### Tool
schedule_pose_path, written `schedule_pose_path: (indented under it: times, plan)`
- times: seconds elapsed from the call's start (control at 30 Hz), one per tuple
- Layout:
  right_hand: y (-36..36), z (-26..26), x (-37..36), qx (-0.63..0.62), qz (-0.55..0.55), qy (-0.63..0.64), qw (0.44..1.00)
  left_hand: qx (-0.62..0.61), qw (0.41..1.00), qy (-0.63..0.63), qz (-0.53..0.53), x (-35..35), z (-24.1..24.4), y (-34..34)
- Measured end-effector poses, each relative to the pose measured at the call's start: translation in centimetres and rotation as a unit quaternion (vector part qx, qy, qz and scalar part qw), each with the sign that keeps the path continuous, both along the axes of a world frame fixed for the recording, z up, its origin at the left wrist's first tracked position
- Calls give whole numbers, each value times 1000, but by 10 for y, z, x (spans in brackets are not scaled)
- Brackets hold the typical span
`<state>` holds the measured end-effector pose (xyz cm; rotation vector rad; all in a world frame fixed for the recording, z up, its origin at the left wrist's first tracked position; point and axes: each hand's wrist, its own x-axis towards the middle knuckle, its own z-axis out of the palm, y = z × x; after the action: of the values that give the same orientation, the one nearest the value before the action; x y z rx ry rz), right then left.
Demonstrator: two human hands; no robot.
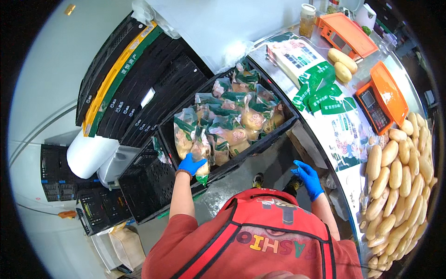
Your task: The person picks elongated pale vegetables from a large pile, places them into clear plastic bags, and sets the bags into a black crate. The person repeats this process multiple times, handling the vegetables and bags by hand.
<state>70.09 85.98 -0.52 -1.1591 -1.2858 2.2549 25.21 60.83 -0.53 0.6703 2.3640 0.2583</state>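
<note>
My left hand (191, 164), in a blue glove, grips a clear and green plastic bag of pale root vegetables (201, 145) at the near left corner of a black plastic crate (244, 153). More such bags (228, 134) fill the crate. My right hand (308, 178), also blue-gloved, is raised over the floor between the crate and the metal table, its fingers apart and nothing in it. On the table lie flat printed bags (343, 132), a thicker stack of them (296, 57) and a large heap of peeled, lotus-root-like vegetables (395, 178).
Two orange scales (381, 97) (346, 35) stand on the table, two loose roots (342, 64) between them. A lidded jar (307, 21) is behind. Stacked black crates (150, 83) rise at the left, beside an empty black crate (150, 188) and a white roll (91, 153).
</note>
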Motion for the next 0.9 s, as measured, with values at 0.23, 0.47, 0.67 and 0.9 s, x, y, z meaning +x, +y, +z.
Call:
schedule_pose_path:
  times: [0.23, 0.47, 0.67, 0.9]
  plan:
    - [27, -21, 4, 10, 8, -19, 1000, 75, 982, -149, 88, -7, -21, -3]
    - [6, -32, -27, 2, 22, -5, 1000, 118, 979, -131, 104, 21, 25, 22]
    - [-28, 16, -118, 11, 133, 81, 988, 247, 934, -203, 158, 21, 13, -4]
    - [-50, 39, -286, 217, 293, -22, 931, 142, 981, -72, 113, 50, 13, -31]
